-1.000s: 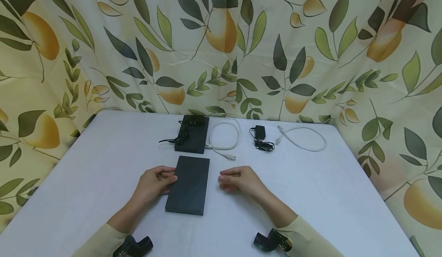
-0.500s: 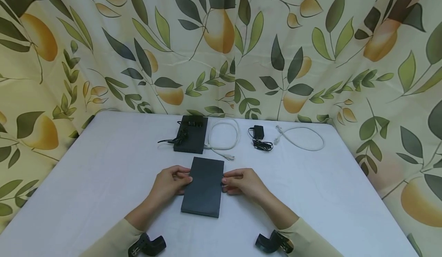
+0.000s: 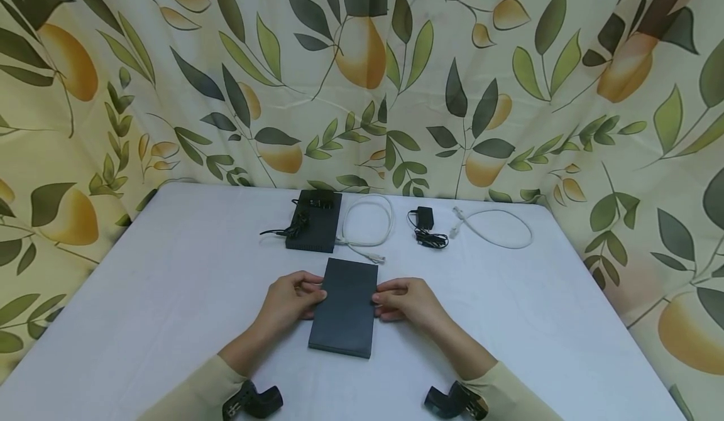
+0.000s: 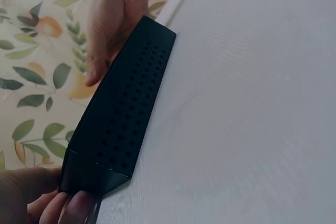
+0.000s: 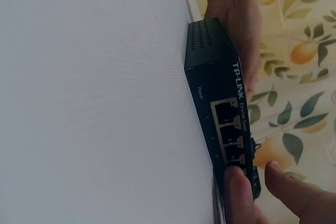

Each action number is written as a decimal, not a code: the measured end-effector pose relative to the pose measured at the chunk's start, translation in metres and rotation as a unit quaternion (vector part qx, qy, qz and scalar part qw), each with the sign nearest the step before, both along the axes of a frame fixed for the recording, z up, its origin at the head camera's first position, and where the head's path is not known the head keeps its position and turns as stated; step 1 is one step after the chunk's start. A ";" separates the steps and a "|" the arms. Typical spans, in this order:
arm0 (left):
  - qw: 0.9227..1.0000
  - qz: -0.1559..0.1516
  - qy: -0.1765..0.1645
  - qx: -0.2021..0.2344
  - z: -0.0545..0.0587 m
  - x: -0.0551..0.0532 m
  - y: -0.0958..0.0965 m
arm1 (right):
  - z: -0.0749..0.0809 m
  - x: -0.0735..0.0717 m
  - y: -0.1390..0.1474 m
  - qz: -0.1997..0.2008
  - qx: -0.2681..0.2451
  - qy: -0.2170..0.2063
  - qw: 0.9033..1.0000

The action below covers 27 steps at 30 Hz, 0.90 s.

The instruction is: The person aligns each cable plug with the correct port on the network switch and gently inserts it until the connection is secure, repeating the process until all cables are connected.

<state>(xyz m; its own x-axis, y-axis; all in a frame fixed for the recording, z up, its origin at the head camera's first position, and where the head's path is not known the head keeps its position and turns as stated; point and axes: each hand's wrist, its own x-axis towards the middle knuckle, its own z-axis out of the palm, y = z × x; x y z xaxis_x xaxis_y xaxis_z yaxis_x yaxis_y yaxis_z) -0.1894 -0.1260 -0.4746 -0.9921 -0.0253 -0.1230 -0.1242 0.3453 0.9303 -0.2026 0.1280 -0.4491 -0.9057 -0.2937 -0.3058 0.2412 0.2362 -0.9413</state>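
Observation:
A dark TP-LINK Ethernet switch (image 3: 345, 308) is at the front middle of the white table, its long sides running front to back. In the right wrist view its row of ports (image 5: 227, 129) faces my right hand; the perforated end (image 5: 202, 45) shows beyond. My left hand (image 3: 291, 298) pinches the left long side between thumb and fingers, near a corner in the left wrist view. My right hand (image 3: 410, 301) is at the opposite side, a fingertip (image 5: 239, 182) against the port face, with the thumb (image 5: 294, 187) apart from the casing.
Behind the switch lies another black box (image 3: 313, 235) with a black cable (image 3: 294, 223) on it. Beside it are a looped white network cable (image 3: 390, 217), a black power adapter (image 3: 425, 217) with coiled cord, and another white network cable (image 3: 528, 226). A patterned curtain (image 3: 226, 125) hangs behind the table.
My left hand has moved right with the switch, which stood left of my right hand a second ago. The right hand now touches its port side and has shifted slightly right.

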 end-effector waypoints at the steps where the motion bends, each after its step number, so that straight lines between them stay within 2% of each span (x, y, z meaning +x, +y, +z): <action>1: 1.000 -0.001 0.000 0.000 0.000 0.000 0.001 | 0.000 0.000 0.001 -0.003 -0.001 -0.001 1.000; 11: 1.000 -0.008 0.004 0.013 -0.002 -0.002 0.013 | -0.006 -0.001 0.007 -0.036 -0.005 -0.013 0.999; 23: 0.999 -0.039 0.018 0.014 -0.001 -0.003 0.023 | -0.007 0.000 0.019 -0.043 -0.008 -0.015 0.999; 27: 0.999 -0.051 0.011 0.011 0.001 -0.005 0.020 | -0.007 0.000 0.021 -0.041 -0.007 -0.014 0.999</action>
<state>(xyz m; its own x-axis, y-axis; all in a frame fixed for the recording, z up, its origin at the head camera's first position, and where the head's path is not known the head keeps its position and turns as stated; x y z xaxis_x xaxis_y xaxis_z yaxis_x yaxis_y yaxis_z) -0.1944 -0.1061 -0.4739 -0.9919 0.0781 -0.1002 -0.0686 0.3347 0.9398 -0.2026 0.1487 -0.4565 -0.9179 -0.2230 -0.3283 0.2862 0.2014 -0.9368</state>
